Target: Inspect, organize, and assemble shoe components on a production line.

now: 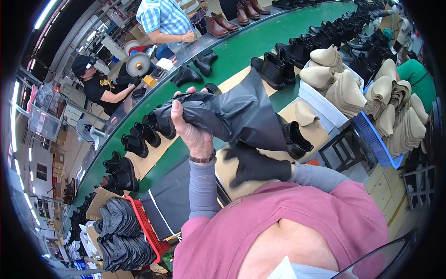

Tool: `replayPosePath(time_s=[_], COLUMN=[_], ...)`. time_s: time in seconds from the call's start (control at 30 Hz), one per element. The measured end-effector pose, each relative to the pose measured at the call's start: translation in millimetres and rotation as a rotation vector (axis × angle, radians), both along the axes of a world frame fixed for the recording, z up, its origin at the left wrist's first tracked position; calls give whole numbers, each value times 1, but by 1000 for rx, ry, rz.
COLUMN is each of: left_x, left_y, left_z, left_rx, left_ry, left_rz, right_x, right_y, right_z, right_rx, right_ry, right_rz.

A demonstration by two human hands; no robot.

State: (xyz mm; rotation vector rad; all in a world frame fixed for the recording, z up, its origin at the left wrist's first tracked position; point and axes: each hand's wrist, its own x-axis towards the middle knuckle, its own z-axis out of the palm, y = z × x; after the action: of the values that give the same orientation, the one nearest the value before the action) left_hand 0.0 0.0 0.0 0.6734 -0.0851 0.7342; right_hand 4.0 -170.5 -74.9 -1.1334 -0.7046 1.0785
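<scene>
While held by the gathered end only, to be found before the chest, above the work surface: thin black sheet [253,111]. Around this end, bare left hand [194,134], with fingers wrapped and thumb pointing up on the near side. Just below, right hand [255,165] in black glove, blurred, with fingers spread and no hold visible; cannot tell whether touching the sheet. From the look, probably very light, soft and smooth, somewhat slippery, easy to crease or tear. Better to take hold near a loose corner, with flat fingers, without pulling hard. Partly behind the sheet's right end, black boot [299,142]. Farther out, more black boots [134,143] along the green belt [251,42], and tan shaped pieces [346,93] by the blue basket [371,139]. At lower left, red basket [140,221] beside crumpled black sheets [123,232]. Across the belt, person in checked shirt [160,21].
</scene>
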Motion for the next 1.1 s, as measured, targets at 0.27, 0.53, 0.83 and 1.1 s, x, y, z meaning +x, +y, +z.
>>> replayPosePath(time_s=[0.27,0.53,0.83,1.1], left_x=[-15,-32,-2,15], left_y=[-37,-56,-24,-49], left_z=[-20,-26,-4,-5], left_rx=[176,476,515,704], left_ry=[-66,-9,-170,-212], left_rz=[34,168,-573,-260], right_x=[30,13,12,22], right_y=[2,-3,-24,-36], right_z=[25,47,47,34], right_rx=[132,370,403,388], right_ry=[-1267,-554,560,209], right_rz=[-718,-430,8,-574])
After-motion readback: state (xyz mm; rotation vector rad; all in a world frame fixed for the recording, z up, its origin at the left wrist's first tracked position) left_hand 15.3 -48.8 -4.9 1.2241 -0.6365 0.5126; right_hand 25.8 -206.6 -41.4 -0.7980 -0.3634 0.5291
